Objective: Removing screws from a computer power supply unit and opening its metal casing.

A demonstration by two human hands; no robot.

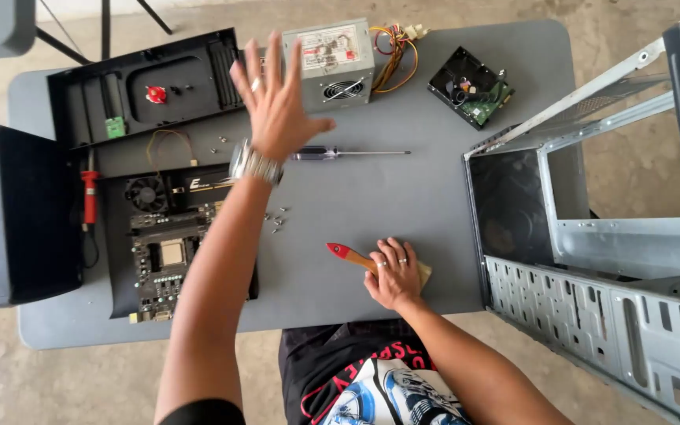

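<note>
Two hands: left hand (277, 98) raised, spread, empty; right hand (393, 273) flat on brush (349, 253).
Progress: case (592, 236) at 3 o'clock — gutted; motherboard (168, 256) at 9 o'clock — on desk (356, 205).

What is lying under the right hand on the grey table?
Under the right hand lies a paintbrush: its red-tipped wooden handle sticks out to the left, and a pale edge shows to the right. The palm covers the middle, so the bristles cannot be seen clearly.

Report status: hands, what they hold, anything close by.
Left hand raised, fingers spread, empty. Right hand flat on red-handled wooden brush, on grey table. Loose small screws and clear-handled screwdriver nearby.
</note>
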